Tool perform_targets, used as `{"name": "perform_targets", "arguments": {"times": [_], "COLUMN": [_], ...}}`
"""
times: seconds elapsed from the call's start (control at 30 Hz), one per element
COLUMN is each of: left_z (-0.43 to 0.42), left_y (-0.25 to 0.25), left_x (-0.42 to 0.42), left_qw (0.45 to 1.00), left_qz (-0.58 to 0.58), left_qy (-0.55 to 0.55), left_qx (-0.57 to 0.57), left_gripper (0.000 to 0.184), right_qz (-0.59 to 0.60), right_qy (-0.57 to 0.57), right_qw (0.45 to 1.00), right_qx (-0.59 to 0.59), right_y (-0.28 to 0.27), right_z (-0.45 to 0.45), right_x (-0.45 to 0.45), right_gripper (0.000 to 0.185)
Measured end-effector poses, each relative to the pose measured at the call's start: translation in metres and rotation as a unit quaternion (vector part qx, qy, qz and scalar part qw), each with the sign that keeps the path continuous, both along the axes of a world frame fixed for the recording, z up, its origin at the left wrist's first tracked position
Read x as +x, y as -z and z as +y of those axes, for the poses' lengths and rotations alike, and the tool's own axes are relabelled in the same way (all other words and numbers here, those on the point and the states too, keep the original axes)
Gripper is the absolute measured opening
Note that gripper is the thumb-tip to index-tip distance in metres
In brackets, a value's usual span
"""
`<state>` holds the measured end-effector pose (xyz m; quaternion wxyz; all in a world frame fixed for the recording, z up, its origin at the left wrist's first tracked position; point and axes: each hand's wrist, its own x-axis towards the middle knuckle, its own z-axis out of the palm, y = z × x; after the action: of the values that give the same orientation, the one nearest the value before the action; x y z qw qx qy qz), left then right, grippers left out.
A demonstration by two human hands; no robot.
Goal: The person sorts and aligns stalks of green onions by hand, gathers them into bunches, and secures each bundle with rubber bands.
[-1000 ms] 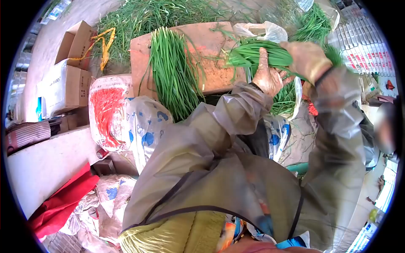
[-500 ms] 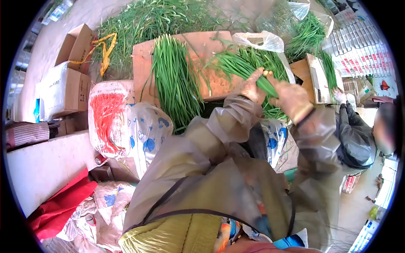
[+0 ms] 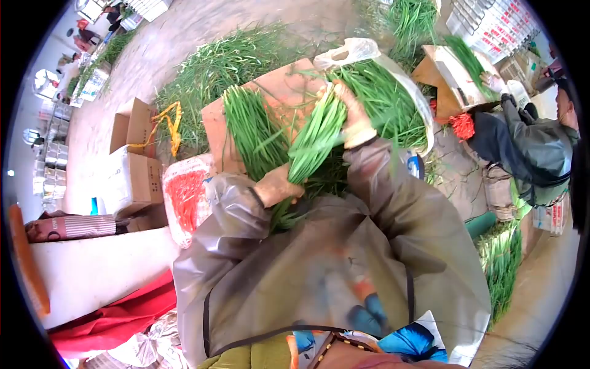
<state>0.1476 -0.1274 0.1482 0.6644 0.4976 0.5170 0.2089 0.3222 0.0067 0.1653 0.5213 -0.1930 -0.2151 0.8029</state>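
Between both hands a bunch of green chives (image 3: 318, 130) is held at a slant over the reddish board (image 3: 215, 126). My left hand (image 3: 278, 186) is closed round its lower end, close to my apron. At the upper, paler end, my right hand (image 3: 351, 111) grips the stalks, fingers partly hidden behind them. A second pile of chives (image 3: 249, 126) lies on the board just left of the held bunch. Right of my right hand, more chives (image 3: 387, 101) fill an open clear plastic bag (image 3: 353, 51).
Loose greens (image 3: 215, 67) cover the ground beyond the board. Red ties (image 3: 186, 200) lie on a sack at left, near cardboard boxes (image 3: 138, 178) and a yellow strap (image 3: 176, 129). At right sits another person (image 3: 528, 138) beside a white-topped box (image 3: 455, 77). Bundled chives (image 3: 501, 264) stand lower right.
The held chives have moved left from the bag to over the board, now with their pale ends up. My left hand has come down to the bunch's lower end. The view has turned.
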Motion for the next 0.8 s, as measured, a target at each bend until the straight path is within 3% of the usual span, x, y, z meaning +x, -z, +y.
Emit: {"name": "perform_targets", "arguments": {"times": [0.03,0.1,0.13,0.17,0.2,0.23,0.27,0.3,0.37,0.4,0.43,0.47,0.5,0.53,0.57,0.6,0.63,0.7,0.8], "left_z": [-0.016,-0.043,-0.055,-0.065,-0.077,-0.090,-0.103,-0.111,-0.123,-0.126,-0.128,-0.129,-0.128,-0.128,-0.126,-0.125,-0.126,-0.131,-0.147], "left_y": [-0.008,-0.027,-0.021,-0.024,-0.028,-0.031,-0.026,-0.027,-0.031,-0.030,-0.029,-0.026,-0.025,-0.028,-0.026,-0.024,-0.020,-0.008,0.018], "left_x": [-0.007,-0.018,-0.029,-0.034,-0.038,-0.042,-0.047,-0.050,-0.054,-0.056,-0.057,-0.057,-0.057,-0.053,-0.050,-0.046,-0.042,-0.039,-0.044], "left_qw": [0.999,0.995,0.991,0.992,0.988,0.983,0.977,0.977,0.968,0.964,0.964,0.965,0.966,0.967,0.967,0.967,0.967,0.965,0.921], "left_qz": [-0.004,-0.071,-0.094,-0.089,-0.108,-0.127,-0.146,-0.143,-0.151,-0.168,-0.164,-0.170,-0.175,-0.177,-0.177,-0.183,-0.189,-0.206,-0.348], "left_qy": [0.003,-0.004,-0.001,-0.004,-0.035,-0.068,-0.100,-0.105,-0.168,-0.178,-0.180,-0.176,-0.168,-0.162,-0.158,-0.145,-0.131,-0.113,-0.155], "left_qx": [-0.034,-0.069,-0.091,-0.094,-0.104,-0.114,-0.116,-0.116,-0.110,-0.106,-0.104,-0.098,-0.092,-0.088,-0.090,-0.099,-0.110,-0.116,-0.088], "left_gripper": [0.032,0.031,0.034,0.034,0.037,0.039,0.042,0.042,0.045,0.048,0.048,0.048,0.049,0.049,0.049,0.049,0.050,0.044,0.038], "right_qz": [-0.027,-0.016,-0.061,-0.067,-0.027,-0.065,-0.040,-0.066,-0.274,-0.579,-0.779,-0.777,-0.771,-0.725,-0.590,-0.348,-0.331,-0.488,-0.255], "right_qy": [0.046,-0.034,0.020,0.021,0.017,0.057,0.058,0.090,0.005,-0.073,-0.133,-0.190,-0.333,-0.194,-0.084,-0.138,-0.141,-0.149,-0.155], "right_qw": [0.998,0.999,0.997,0.997,0.997,0.996,0.998,0.994,0.961,0.767,0.432,0.341,0.395,0.541,0.681,0.872,0.885,0.745,0.906], "right_qx": [-0.045,-0.036,-0.049,-0.043,-0.066,0.011,-0.004,-0.016,0.046,0.265,0.433,0.493,0.372,0.380,0.425,0.317,0.295,0.430,0.302], "right_y": [-0.003,0.008,0.014,-0.012,-0.014,-0.007,-0.010,-0.018,0.007,0.040,0.065,0.029,-0.018,-0.007,0.038,-0.018,0.003,-0.003,0.024], "right_z": [-0.004,0.011,0.013,0.002,0.007,0.022,0.026,0.022,0.026,0.023,0.018,-0.029,-0.037,-0.041,-0.023,-0.047,-0.038,-0.053,-0.050], "right_x": [0.005,0.017,0.012,0.020,0.033,0.050,0.066,0.073,0.088,0.084,0.079,0.076,0.057,0.052,0.042,0.030,0.015,0.003,0.009], "right_gripper": [0.029,0.025,0.017,0.021,0.026,0.025,0.023,0.021,0.018,0.032,0.048,0.076,0.083,0.075,0.067,0.056,0.048,0.034,0.014]}}
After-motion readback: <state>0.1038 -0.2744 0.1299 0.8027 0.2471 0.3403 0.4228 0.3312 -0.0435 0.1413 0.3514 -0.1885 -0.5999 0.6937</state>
